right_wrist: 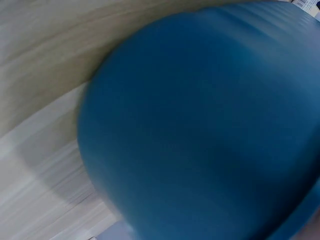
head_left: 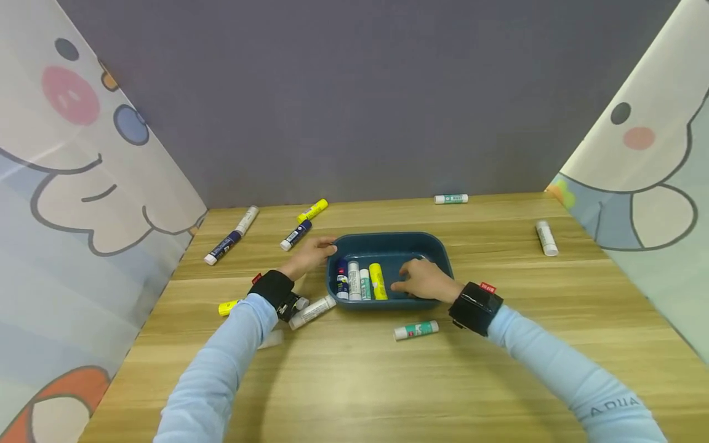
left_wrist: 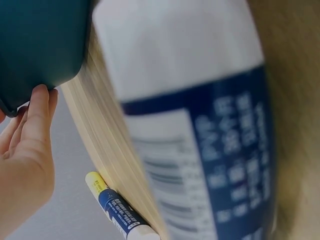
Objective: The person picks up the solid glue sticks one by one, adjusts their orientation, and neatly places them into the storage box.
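Observation:
A dark teal plastic tray (head_left: pixel 396 239) sits mid-table with several glue sticks standing or leaning in its left half. Among them are a yellow glue stick (head_left: pixel 378 282), a dark blue one (head_left: pixel 342 284), a white one (head_left: pixel 354 280) and a small green-and-white one (head_left: pixel 365 285). My left hand (head_left: pixel 310 255) grips the tray's left rim; in the left wrist view its fingers (left_wrist: pixel 36 117) press against the outer wall. Inside the tray, my right hand (head_left: pixel 425 280) hovers right of the yellow stick, fingers bent, nothing visible between them. The right wrist view shows mostly the tray's wall (right_wrist: pixel 200 120).
A green-and-white glue stick (head_left: pixel 416 330) lies in front of the tray, and a white one (head_left: pixel 312 312) by its left front corner. Others lie at the left and back, including a blue one (head_left: pixel 296 235). One white stick (head_left: pixel 546 239) is far right. A grey wall (head_left: pixel 376 98) borders the back.

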Motion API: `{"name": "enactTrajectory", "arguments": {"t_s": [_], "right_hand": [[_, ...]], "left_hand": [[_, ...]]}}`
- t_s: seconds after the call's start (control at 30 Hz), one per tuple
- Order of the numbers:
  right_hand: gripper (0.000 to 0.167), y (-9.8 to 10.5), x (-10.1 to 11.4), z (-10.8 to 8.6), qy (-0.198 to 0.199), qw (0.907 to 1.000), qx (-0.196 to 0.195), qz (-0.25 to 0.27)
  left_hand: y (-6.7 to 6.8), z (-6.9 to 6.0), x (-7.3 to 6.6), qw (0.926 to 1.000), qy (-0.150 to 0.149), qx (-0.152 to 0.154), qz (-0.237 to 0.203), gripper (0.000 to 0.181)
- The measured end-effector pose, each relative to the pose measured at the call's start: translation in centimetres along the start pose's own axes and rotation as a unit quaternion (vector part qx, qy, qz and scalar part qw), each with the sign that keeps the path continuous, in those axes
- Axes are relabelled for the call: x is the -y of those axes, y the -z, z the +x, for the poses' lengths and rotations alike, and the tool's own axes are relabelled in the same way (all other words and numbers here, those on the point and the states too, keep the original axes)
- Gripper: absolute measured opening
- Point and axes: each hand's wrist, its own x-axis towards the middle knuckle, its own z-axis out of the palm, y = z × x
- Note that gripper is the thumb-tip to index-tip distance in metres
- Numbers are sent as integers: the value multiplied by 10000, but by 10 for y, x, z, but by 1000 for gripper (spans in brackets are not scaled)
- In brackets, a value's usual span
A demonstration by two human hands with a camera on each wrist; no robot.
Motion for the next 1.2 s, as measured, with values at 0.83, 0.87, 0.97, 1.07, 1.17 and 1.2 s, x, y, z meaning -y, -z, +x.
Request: {"name": "enactTrajectory", "arguments": {"t_s": [0.83,0.87,0.97,1.07,1.17,1.2], "right_hand": [[45,26,-19,-10,-33,9963,-496,695],[44,29,-20,-11,-30,9954,-584,760],[43,38,-25,-14,100,9931,-886,756],[43,46,-32,-18,117,9913,-1109,698],[44,54,-41,-21,23,9881,-1363,708],[44,57,-45,-21,-29,9865,-1473,712]], "left_hand": [[4,3,-1,9999,89,50,49,43],[4,3,-1,9999,83,55,56,43],[3,3,0,9999,69,78,49,43],[3,3,2,9999,91,105,-18,43],[4,2,4,9999,84,134,5,44],[4,2,3,9999,85,119,25,44]]}}
